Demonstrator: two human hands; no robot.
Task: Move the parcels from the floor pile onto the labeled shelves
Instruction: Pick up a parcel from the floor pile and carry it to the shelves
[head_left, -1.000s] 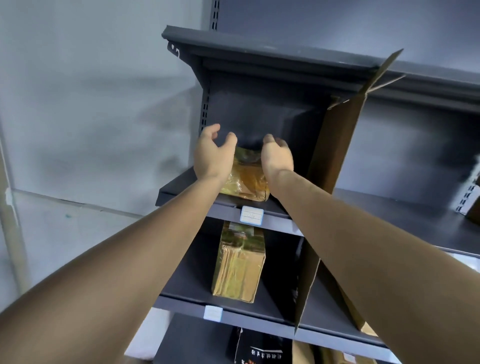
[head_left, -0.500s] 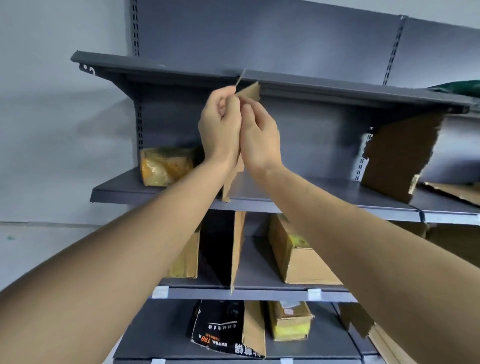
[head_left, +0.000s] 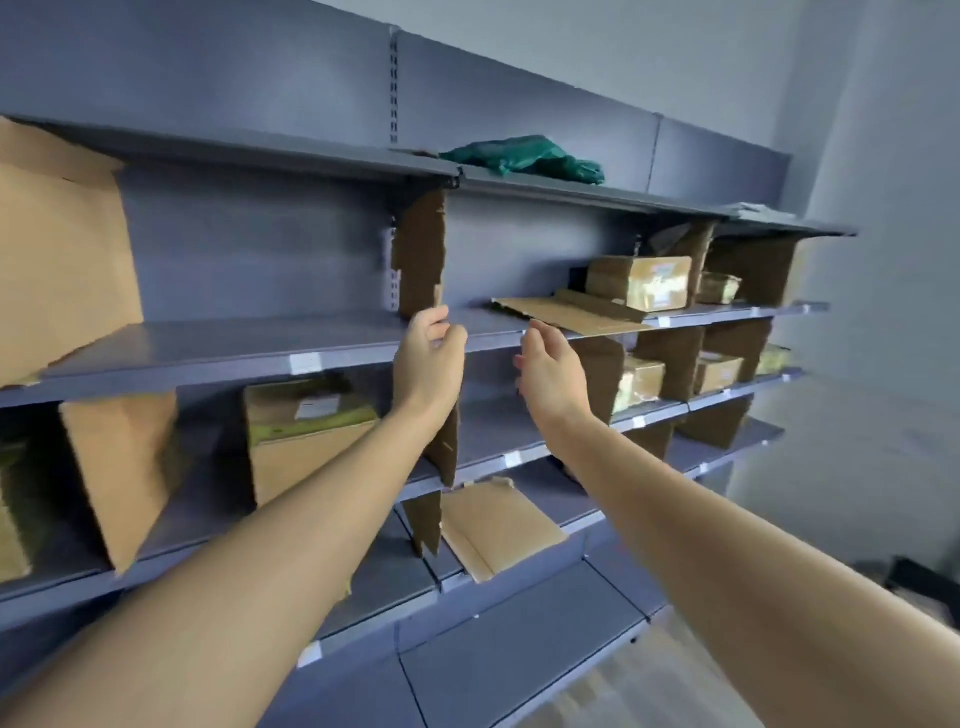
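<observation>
My left hand (head_left: 428, 353) is raised to the front edge of the middle grey shelf (head_left: 234, 348). Its loosely curled fingertips touch the lower corner of an upright cardboard divider (head_left: 421, 254), and it holds nothing. My right hand (head_left: 550, 364) hovers beside it, relaxed and not holding anything, just below a flat cardboard sheet (head_left: 571, 314) lying on that shelf. Taped brown parcels stand further right on the shelf (head_left: 641, 280) and one level down (head_left: 306, 431). A white label (head_left: 306, 362) is stuck on the shelf edge.
Cardboard dividers split the shelves into bays, with a big one at far left (head_left: 57, 249). A green bag (head_left: 524, 158) lies on the top shelf. A flat cardboard piece (head_left: 498, 525) overhangs a lower shelf. Small parcels (head_left: 719, 371) sit at the right end.
My view has swung right along the shelves. Both hands let go of the cardboard divider they pinched at the top and dropped to the middle shelf's edge, now apart.
</observation>
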